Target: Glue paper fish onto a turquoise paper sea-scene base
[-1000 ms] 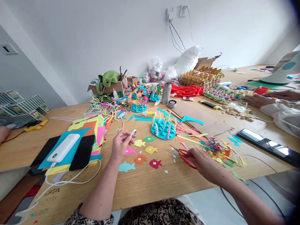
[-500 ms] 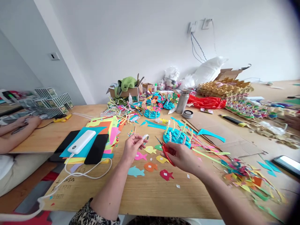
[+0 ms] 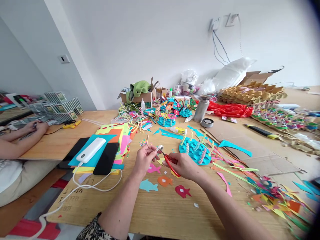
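Observation:
My left hand (image 3: 144, 160) pinches a small curled white strip (image 3: 160, 147), which looks like tape. My right hand (image 3: 186, 165) grips red-handled scissors (image 3: 172, 165), their blades pointing at the strip by my left fingertips. Beneath my hands lie paper fish: a pink fish (image 3: 154, 169), an orange fish (image 3: 168, 181), a light blue fish (image 3: 148, 185) and a red fish (image 3: 183, 191). Small white squares sit on the pink, orange and red ones. Yellow fish are partly hidden by my hands. One loose white square (image 3: 196, 205) rests on the table.
Beyond my right hand stands a blue scalloped base (image 3: 192, 153) with twisted upright stems. Coloured paper, a power bank (image 3: 91, 150) and a black phone (image 3: 106, 158) lie left. Behind are a glue stick (image 3: 178, 130) and metal bottle (image 3: 201, 110). A co-worker's hands (image 3: 37, 127) are far left.
The scissors have moved left, bringing their blades up to the white strip in my left hand. The camera view has shifted slightly, so the table's contents appear displaced.

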A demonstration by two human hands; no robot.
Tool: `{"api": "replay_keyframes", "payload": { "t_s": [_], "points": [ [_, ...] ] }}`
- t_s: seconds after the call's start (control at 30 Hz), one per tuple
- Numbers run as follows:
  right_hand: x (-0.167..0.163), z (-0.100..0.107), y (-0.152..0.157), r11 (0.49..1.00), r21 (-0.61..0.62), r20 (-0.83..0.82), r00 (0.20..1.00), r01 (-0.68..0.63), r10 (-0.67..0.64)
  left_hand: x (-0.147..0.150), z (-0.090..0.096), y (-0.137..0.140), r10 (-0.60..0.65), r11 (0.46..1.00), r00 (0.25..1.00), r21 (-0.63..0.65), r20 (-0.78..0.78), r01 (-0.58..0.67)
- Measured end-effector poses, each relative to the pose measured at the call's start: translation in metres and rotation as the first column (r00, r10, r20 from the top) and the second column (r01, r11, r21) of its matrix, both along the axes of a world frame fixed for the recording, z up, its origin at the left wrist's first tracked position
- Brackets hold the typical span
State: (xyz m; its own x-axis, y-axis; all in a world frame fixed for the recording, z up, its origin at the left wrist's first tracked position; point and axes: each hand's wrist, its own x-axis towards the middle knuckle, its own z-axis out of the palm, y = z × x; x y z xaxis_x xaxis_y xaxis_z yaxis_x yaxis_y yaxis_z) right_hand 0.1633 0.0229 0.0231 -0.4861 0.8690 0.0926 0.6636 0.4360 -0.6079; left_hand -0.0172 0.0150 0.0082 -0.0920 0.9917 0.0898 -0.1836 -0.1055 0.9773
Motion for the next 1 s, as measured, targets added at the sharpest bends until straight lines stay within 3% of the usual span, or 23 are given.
{"api": "replay_keyframes", "payload": {
  "t_s": [0.6,1.0],
  "points": [
    [0.0010,-0.0065,0.0044,0.996,-0.085,-0.088,0.996,-0.041,0.034,0.0007,-0.0025,0.0000,-0.028,0.999,0.999,-0.032,-0.027,0.027],
    [-0.0019,-0.0046,0.0005,0.999,-0.043,-0.070,0.997,-0.028,0.025,0.0003,-0.0026,-0.0001,-0.025,0.999,1.000,-0.030,-0.013,0.024]
  ]
}}
